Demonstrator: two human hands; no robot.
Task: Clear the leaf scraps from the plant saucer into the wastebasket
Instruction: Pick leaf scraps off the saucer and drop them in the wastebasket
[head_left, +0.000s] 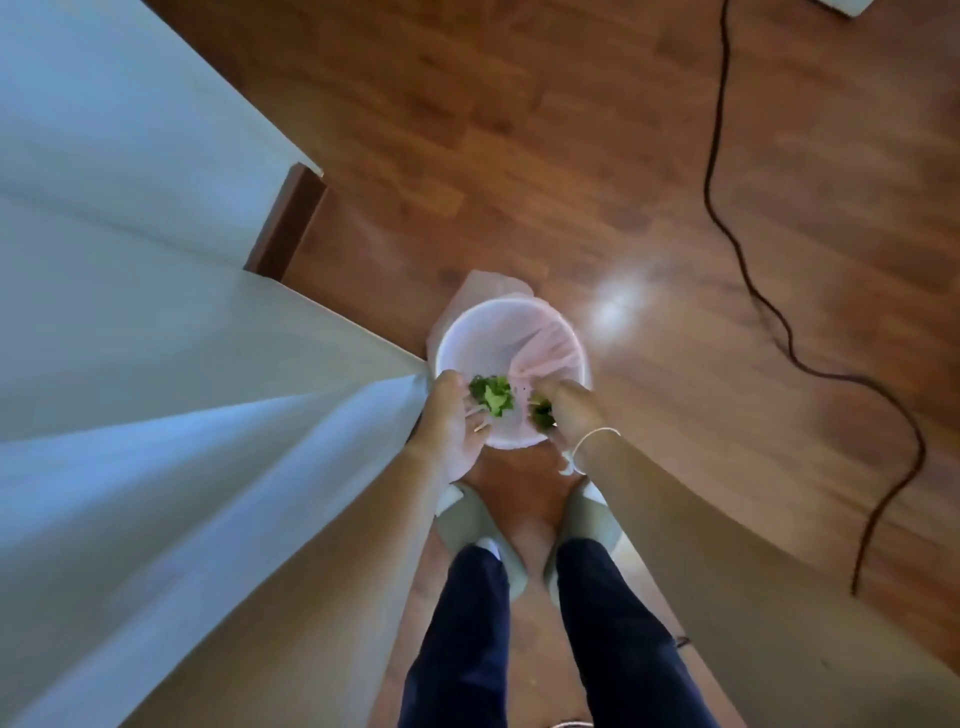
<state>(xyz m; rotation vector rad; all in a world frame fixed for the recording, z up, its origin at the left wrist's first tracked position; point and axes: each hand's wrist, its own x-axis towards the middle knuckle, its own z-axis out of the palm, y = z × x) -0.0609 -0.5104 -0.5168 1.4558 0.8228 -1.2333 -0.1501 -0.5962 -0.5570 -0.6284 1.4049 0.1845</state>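
A white round wastebasket with a pink liner stands on the wooden floor right in front of my feet. Both my hands hover over its near rim. My left hand is spread with the palm turned inward, and a clump of green leaf scraps sits loose at its fingertips above the basket's opening. My right hand curls its fingers round a smaller dark green bunch of scraps. The plant saucer is not in view.
A white curtain hangs along the left, touching the basket's left side. A black cable snakes across the floor on the right. My feet in grey slippers stand just behind the basket.
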